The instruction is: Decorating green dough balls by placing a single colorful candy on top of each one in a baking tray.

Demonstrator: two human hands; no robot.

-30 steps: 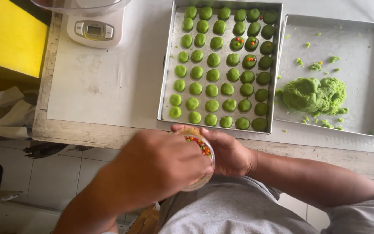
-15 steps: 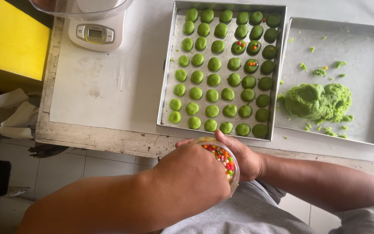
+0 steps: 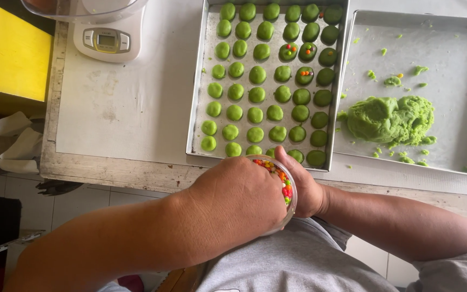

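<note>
Holding: right hand (image 3: 304, 189) cups the clear tub (image 3: 279, 186) of coloured sprinkles at the table edge.
Left hand (image 3: 239, 197): fingers curled down into the tub; their pinch is hidden.
Change: this hand has slid further over the tub, hiding more sprinkles.
Tray (image 3: 198, 108): green dough balls (image 3: 255, 94), three topped, same as before.
Far tray: dough lump (image 3: 390, 119).

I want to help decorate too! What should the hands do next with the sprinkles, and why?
Probably pinch a few sprinkles and drop them on a plain green ball. The left hand is dipped into the sprinkle cup, which the right hand steadies. In the baking tray, only three dough balls look topped; the rest look bare.
</note>
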